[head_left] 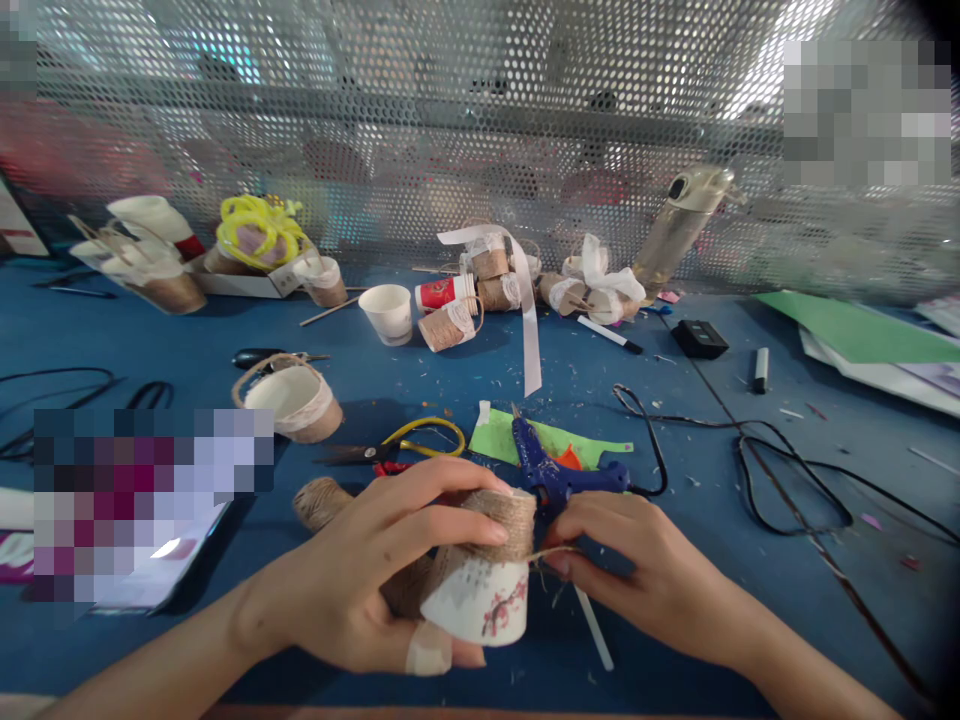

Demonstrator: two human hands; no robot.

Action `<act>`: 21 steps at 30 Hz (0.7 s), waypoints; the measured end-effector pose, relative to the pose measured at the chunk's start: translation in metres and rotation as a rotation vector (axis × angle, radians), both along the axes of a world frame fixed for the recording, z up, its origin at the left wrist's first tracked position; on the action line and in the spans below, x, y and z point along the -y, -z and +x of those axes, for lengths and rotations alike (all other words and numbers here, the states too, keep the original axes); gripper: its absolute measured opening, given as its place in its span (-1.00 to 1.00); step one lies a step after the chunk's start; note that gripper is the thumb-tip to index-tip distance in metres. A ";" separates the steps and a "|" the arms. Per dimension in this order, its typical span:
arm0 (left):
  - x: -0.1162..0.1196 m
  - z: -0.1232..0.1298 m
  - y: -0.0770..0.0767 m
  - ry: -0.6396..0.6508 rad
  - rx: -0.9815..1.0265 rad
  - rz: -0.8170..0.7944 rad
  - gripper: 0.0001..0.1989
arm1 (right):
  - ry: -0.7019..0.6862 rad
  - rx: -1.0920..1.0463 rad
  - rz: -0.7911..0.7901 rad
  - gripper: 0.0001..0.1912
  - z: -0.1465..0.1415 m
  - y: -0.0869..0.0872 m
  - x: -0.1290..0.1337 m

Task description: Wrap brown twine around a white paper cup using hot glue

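My left hand (360,570) is wrapped around a paper cup (480,605) with printed pink blossoms, held tilted with its base end up. Brown twine is wound around its upper part. A loose length of twine (553,552) runs off the cup's side, pinched between the thumb and fingers of my right hand (645,560). White tape covers part of my left thumb. Rolls of twine (322,503) lie partly hidden behind my left hand. Just beyond my right hand is a blue glue gun (551,475), and a white glue stick (596,630) lies below it.
Yellow-handled scissors (427,440) and a small twine-handled cup basket (304,410) lie beyond my left hand. A phone (187,540) is at left. Several decorated cups (450,325) and a bottle (679,225) line the perforated screen (420,130). A black cord (780,520) loops at right.
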State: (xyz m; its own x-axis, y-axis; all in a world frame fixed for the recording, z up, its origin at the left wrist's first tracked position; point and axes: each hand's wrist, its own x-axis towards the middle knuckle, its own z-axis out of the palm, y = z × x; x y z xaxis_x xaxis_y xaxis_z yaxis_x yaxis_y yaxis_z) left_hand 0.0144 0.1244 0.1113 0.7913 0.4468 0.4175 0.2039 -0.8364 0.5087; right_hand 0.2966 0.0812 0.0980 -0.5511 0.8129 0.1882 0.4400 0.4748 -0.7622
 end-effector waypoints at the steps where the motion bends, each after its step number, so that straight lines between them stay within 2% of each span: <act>1: 0.000 0.000 0.000 0.000 -0.002 0.002 -0.41 | -0.001 0.001 -0.004 -0.93 0.000 0.000 0.000; 21: 0.000 0.001 0.001 0.000 -0.008 0.014 -0.41 | -0.009 0.030 -0.008 -0.93 0.001 0.002 0.001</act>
State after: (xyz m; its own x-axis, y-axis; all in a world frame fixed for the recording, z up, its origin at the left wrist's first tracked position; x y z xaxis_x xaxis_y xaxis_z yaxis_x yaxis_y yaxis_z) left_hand 0.0151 0.1242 0.1106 0.7947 0.4411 0.4171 0.2081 -0.8434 0.4953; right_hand 0.2975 0.0801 0.0964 -0.5637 0.8093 0.1650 0.4582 0.4726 -0.7528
